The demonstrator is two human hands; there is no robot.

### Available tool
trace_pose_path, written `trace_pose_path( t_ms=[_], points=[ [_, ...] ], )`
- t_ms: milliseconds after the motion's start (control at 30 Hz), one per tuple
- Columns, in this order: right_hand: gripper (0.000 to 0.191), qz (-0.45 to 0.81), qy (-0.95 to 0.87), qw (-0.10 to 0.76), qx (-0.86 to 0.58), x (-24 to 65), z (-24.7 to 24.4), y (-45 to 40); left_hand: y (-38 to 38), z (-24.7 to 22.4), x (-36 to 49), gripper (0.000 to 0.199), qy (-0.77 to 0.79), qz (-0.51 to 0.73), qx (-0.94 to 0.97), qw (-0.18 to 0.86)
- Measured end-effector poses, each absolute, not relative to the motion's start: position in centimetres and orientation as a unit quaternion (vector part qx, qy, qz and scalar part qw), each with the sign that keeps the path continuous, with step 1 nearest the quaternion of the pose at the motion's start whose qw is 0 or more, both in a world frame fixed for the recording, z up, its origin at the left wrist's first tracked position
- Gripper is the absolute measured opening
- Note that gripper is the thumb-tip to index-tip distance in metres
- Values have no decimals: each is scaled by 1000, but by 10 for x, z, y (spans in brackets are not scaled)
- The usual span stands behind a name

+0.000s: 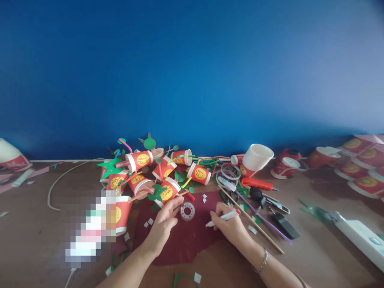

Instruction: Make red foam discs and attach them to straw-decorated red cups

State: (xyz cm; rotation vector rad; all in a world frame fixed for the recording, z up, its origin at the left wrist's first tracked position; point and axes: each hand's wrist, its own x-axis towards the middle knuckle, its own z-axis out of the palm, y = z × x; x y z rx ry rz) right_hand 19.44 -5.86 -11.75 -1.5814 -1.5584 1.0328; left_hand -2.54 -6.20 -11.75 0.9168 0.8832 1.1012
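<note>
- Maroon sheet (pixel 180 246) flat on the brown worktop (pixel 27 240), under and between both hands.
- Left hand (pixel 166 220): fingers open and nearly straight, held close together, gripping nothing; fingertips just beside a white ring (pixel 183 216) with small holes, contact impossible to tell.
- Right hand (pixel 227 226): fingers closed round a white marker (pixel 228 216) with a red end, held at a slant, tip toward the left, above or on the maroon sheet, which of the two unclear; metal bracelet (pixel 264 260) on the wrist.
- White scraps (pixel 204 198) on the sheet, near the ring; more of them left of the left hand.
- Behind the left hand, a heap of red paper cups (pixel 143 160) with yellow emblems, mostly on their sides, with green paper shapes (pixel 150 143) among them.
- Behind the right hand, a tilted stack of white-rimmed cups (pixel 255 160); in front of it, an orange cutter (pixel 259 184).
- Right of the marker, a wooden stick (pixel 255 224) and a purple stick (pixel 274 229), both aslant; beyond them, a black fob (pixel 285 225).
- Far left, a white cable (pixel 54 188) curving over the worktop; at the back, a blue wall (pixel 192 80).
</note>
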Motion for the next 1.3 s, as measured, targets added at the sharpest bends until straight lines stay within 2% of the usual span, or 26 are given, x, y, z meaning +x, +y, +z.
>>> trace_pose_path(
  t_ms=[567, 1067, 1167, 1300],
  points=[
    [27, 401, -594, 341, -608, 193, -114, -59, -63, -118, -26, 57, 397, 484, 405, 666],
    [30, 383, -546, 404, -626, 200, -112, -51, -61, -116, -23, 49, 440, 495, 433, 611],
    [30, 392, -540, 408, -623, 196, -112, -51, -65, -118, -23, 47, 456, 490, 481, 566],
    [32, 419, -540, 418, -599, 189, -114, -50, -82, -112, -21, 38, 470, 499, 603, 408]
  ],
)
